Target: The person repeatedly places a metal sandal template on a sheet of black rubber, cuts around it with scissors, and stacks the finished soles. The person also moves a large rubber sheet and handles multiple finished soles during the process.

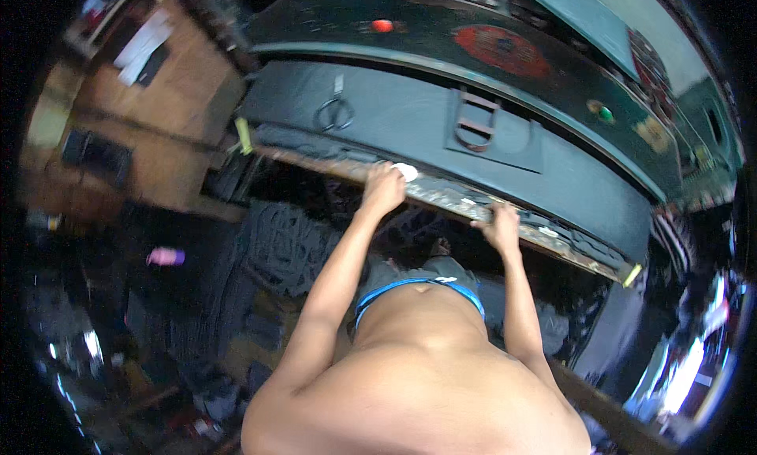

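**Fingers curl at a machine's long front ledge [441, 196], left hand [384, 190] beside a white round piece [406, 172], right hand [500, 228] farther along**

Seen from above, with a clock face centred on the view, the left hand is at 12 o'clock. Its fingers bend close together, and the white round piece sits right at their tips, on the ledge's worktop side; whether they pinch it, I cannot tell. The right hand is at 3 o'clock, its fingers bent over the front ledge and its thumb set apart, pointing toward 9. What lies under those fingers is too small to make out.

Beyond the ledge stretches a flat grey worktop [402, 117]. On it, a dark loop [337, 102] with a pale tab lies at 11 o'clock, and a ladder-like brown frame [476, 127] with a rounded end lies between 1 and 2. Yellow strips [244, 136] mark the ledge's ends, at 10 and just past 3.

Behind the worktop, a dark beam [331, 25] carries a red knob [382, 26] at 12 and a green knob [605, 114] at 2. White sheets [144, 49] rest on a wooden tabletop [197, 76] at 10. The person's bare torso [441, 376] and dark shorts [377, 288] fill 6 o'clock.
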`<state>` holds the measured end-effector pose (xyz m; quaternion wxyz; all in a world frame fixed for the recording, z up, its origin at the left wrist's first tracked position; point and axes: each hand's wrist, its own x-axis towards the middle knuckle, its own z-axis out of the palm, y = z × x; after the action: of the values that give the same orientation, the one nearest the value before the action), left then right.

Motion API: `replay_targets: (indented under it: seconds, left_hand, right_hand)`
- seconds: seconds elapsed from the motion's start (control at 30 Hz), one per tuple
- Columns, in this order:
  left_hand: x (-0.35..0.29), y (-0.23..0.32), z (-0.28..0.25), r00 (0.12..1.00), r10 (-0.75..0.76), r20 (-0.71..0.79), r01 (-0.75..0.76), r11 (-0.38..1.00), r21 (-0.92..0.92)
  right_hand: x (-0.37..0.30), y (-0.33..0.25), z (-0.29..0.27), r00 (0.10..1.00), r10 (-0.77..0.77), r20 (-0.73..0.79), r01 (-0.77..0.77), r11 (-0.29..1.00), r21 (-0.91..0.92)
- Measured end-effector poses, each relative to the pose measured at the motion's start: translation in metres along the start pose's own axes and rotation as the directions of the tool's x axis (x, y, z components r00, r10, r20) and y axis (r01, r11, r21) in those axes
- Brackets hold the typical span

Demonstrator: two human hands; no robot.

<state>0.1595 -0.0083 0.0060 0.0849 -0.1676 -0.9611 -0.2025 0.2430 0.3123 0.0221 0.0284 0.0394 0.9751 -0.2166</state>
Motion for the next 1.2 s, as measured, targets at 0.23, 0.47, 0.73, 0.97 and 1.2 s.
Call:
replay_targets:
  seconds: [0.23, 0.47, 0.73, 0.97, 1.2]
  left_hand:
    - [0.015, 0.004, -0.017, 0.958, -0.125, 0.258, 0.168, 0.974, -0.151]
    - [0.075, 0.031, 0.005, 0.910, -0.246, 0.333, 0.402, 0.717, -0.569]
    - [0.117, 0.048, 0.064, 0.925, -0.301, 0.231, 0.379, 0.729, -0.570]
    - [0.112, 0.053, 0.068, 0.900, -0.310, 0.308, 0.437, 0.636, -0.637]
    - [0.104, 0.070, 0.062, 0.875, -0.375, 0.306, 0.479, 0.586, -0.653]
  right_hand:
    - [0.042, -0.006, -0.041, 0.891, -0.010, 0.453, 0.026, 0.999, -0.029]
    - [0.142, -0.059, -0.069, 0.950, -0.311, 0.032, 0.300, 0.936, 0.186]
    - [0.194, -0.053, -0.032, 0.882, -0.401, 0.245, 0.420, 0.907, -0.025]
    - [0.185, -0.065, -0.024, 0.941, -0.322, 0.106, 0.320, 0.947, 0.036]
    - [0.191, -0.080, -0.036, 0.961, -0.239, 0.139, 0.237, 0.971, 0.031]
